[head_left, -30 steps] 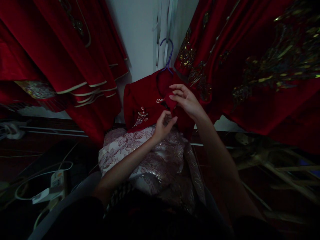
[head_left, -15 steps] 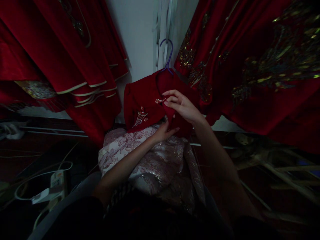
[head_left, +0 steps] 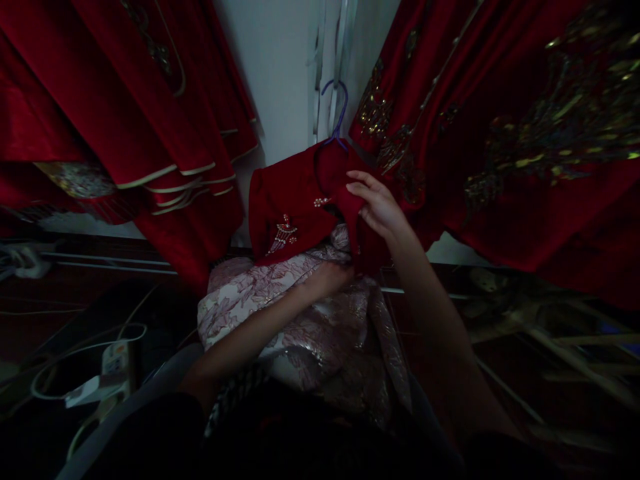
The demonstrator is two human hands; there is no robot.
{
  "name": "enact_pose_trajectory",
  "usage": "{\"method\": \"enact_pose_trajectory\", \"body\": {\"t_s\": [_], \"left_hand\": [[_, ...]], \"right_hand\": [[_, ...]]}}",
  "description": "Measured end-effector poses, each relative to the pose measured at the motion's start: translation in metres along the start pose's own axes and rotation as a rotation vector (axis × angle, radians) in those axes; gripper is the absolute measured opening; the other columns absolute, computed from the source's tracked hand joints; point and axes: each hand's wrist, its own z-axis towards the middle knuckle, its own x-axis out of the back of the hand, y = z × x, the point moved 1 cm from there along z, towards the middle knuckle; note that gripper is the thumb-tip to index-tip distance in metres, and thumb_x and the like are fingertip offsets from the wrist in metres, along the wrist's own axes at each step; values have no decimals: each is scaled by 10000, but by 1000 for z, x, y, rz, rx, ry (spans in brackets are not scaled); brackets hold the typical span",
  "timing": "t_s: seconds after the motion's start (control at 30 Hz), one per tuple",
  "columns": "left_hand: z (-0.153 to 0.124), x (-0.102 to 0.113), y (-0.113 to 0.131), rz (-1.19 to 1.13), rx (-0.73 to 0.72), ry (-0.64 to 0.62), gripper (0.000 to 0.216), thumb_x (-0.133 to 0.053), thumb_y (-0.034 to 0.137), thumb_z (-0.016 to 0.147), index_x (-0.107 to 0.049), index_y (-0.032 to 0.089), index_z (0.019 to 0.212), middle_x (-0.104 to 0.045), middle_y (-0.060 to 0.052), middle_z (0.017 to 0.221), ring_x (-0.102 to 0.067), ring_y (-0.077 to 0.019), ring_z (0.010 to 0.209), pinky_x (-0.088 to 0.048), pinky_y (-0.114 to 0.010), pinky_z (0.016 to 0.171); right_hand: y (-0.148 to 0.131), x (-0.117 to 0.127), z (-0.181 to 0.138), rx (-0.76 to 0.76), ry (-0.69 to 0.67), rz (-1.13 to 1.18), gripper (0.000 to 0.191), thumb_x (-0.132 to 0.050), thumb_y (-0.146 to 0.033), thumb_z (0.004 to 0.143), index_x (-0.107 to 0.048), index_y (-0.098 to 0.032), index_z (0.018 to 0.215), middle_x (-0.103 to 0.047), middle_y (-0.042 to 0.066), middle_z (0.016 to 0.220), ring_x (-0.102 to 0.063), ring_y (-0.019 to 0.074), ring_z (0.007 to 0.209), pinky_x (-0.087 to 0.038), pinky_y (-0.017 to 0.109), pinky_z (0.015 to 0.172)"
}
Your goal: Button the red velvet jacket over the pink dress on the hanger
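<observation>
The right hand (head_left: pixel 383 203), fingers loosely bent, rests against the front edge of the red jacket (head_left: pixel 290 180), perhaps spreading its opening; a pinch can't be told. The left hand's (head_left: pixel 330 277) fingertips vanish at the hem, their grip hidden. The jacket is at frame centre, a purple hanger (head_left: pixel 344 110) seemingly bearing its neck, above patterned cloth (head_left: pixel 250 290).

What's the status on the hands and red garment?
Right hand at red garment, front edge. Left hand by its lower hem, fingertips unclear. Purple hanger at neck; patterned fabric below.
</observation>
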Motion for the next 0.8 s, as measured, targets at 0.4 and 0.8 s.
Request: {"method": "enact_pose_trajectory", "body": {"t_s": [0.4,0.8], "left_hand": [[-31,46,10,-1454,162,104,522,-632,580,798,-502,212,1146,-718,-73,945,-704,-212,805,-548,-322,687],[-42,57,-54,-1370,632,817,394,-582,478,828,-563,194,1099,-689,-57,970,-672,-165,832,-546,-284,677]], "right_hand": [[1,-12,-7,-25,3,19,217,-669,-284,777,-591,-233,973,-635,-6,884,-609,117,808,-533,258,721],[57,-56,-37,-240,-352,-183,135,-573,-299,884,-549,-194,964,-660,41,884,-660,120,684,-580,284,619]]}}
